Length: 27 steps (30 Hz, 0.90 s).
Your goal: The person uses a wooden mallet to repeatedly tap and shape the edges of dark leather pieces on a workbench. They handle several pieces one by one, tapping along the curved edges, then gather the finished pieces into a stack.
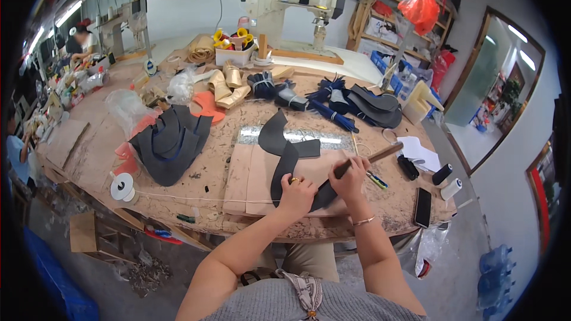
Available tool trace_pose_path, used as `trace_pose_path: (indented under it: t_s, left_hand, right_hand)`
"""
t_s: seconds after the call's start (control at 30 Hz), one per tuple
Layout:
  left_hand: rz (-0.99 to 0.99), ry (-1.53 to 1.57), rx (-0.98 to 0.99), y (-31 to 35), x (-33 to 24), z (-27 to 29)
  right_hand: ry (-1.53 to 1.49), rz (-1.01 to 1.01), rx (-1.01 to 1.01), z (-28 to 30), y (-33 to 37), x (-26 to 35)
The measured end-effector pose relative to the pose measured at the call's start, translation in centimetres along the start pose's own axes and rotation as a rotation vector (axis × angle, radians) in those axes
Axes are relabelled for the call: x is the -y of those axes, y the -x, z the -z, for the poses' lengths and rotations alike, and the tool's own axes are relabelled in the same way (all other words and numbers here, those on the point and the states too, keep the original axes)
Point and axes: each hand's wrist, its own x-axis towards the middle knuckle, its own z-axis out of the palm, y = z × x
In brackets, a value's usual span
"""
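Curved dark grey cut pieces, like shoe-upper leather or fabric, lie across a pale board in front of me. My left hand has its fingers bent down onto the lower part of these pieces, pressing and gripping the edge. My right hand is closed around a hammer-like tool with a wooden handle. The handle points up and right, and its dark end shows at the left of the fist. Below that fist, part of a dark piece rests on the board; my hands partly hide it.
A stack of dark pieces and a white thread spool sit left. Bundled blue-black pieces and gold shoe parts lie behind, before a sewing machine. A phone and thread cones are right.
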Motion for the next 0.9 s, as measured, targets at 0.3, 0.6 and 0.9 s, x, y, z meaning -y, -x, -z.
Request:
trace_pose_path:
  t_s: [0.3,0.6,0.9]
  left_hand:
    - [0.106,-0.045,0.102,-0.1,-1.0,0.6]
    - [-0.06,0.016,0.069,-0.1,1.0,1.9]
    - [-0.092,-0.038,0.065,-0.1,0.5,1.2]
  right_hand:
    - [-0.003,0.006,-0.12,0.6,-0.6,1.3]
    - [-0.118,-0.05,-0.056,0.3,-0.3,1.6]
    - [-0.123,-0.054,-0.078,0.8,-0.6,1.3]
